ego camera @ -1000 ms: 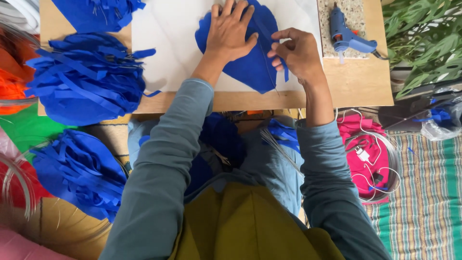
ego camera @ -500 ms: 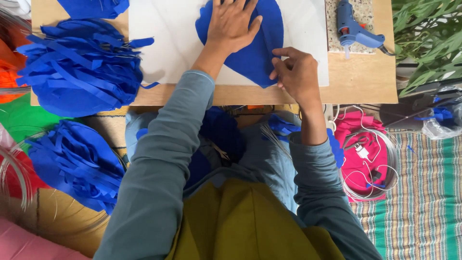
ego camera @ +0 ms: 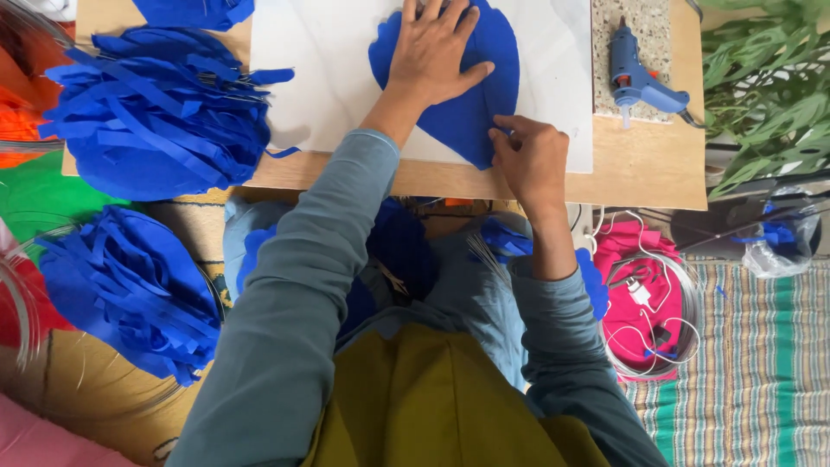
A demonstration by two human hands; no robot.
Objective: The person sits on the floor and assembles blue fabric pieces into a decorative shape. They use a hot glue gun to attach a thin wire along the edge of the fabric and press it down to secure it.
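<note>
White sheet (ego camera: 328, 78) on wooden board (ego camera: 640, 169)

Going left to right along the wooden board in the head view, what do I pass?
Pile of blue paper strips → left hand pressing flat on a blue paper shape → right hand pinching that shape's lower edge → blue glue gun on a speckled slab.
</note>
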